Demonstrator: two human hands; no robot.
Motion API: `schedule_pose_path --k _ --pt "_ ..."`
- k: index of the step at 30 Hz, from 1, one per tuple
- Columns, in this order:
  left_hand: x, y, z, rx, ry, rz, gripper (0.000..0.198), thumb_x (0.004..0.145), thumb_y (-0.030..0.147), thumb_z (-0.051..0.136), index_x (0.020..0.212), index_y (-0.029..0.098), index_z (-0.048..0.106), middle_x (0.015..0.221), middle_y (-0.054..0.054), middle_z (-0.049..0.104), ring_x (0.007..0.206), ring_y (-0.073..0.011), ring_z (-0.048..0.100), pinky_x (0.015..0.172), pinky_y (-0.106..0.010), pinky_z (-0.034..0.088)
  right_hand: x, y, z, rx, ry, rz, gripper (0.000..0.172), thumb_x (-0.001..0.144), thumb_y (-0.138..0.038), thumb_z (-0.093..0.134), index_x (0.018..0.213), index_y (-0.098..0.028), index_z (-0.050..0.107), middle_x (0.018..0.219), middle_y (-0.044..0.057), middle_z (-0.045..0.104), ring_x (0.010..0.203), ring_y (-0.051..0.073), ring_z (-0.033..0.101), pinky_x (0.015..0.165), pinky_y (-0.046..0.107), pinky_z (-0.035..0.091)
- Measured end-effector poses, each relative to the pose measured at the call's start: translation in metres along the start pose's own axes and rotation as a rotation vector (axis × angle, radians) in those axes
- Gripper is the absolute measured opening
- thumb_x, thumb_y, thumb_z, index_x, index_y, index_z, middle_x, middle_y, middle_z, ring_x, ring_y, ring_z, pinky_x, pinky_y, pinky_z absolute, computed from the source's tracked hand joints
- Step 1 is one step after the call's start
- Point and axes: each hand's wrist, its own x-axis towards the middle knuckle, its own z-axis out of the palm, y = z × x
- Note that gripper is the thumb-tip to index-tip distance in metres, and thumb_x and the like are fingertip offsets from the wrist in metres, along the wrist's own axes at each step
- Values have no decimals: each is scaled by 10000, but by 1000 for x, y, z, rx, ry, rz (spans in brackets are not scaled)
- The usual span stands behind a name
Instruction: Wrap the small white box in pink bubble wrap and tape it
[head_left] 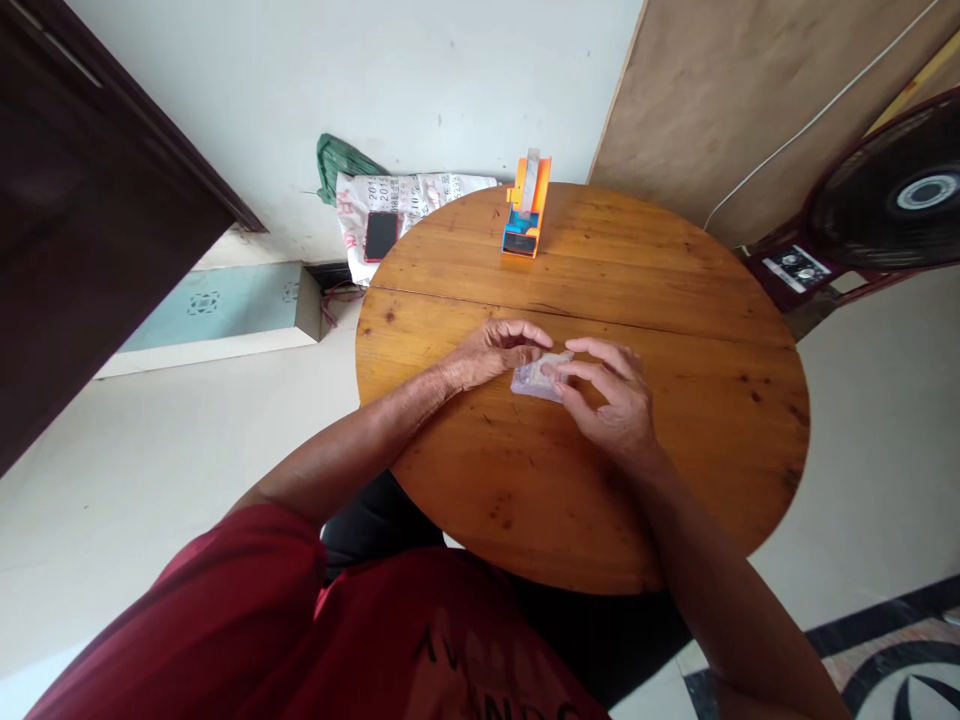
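A small, see-through plastic packet (534, 378) with a faint purple tint lies on or just above the round wooden table (465, 470), between my hands. My left hand (499, 355) reaches in from the left with its thumb on the packet's upper left edge and its fingers curved over it. From the right, my right hand (611, 395) pinches the packet's right edge with the thumb and a finger, while another finger stretches above it. What the packet contains is too small to make out.
At the table's far edge stands an orange and blue tape dispenser (527, 215). Beyond the left rim, a dark phone (381, 236) rests on a printed white sack (356, 205), near a green bag (345, 165). A black fan (892, 190) is at the right.
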Motion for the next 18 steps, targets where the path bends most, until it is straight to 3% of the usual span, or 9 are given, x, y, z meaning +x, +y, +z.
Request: schedule_pose_path --k 7,18 --pt "0 -1 6 -140 -69 -17 369 722 356 868 995 154 722 905 -31 729 776 -117 657 736 -246 492 3 1 8 -28 -17 1 89 891 -330 661 874 -287 737 1165 56 725 1066 270 682 965 470 489" --pt "-1 2 6 -77 -84 -30 386 733 417 851 989 156 729 966 -61 735 792 -149 679 748 -292 524 4 1 3 -9 -21 20 179 943 -331 595 836 -293 733 1157 32 745 1047 260 697 972 478 501"
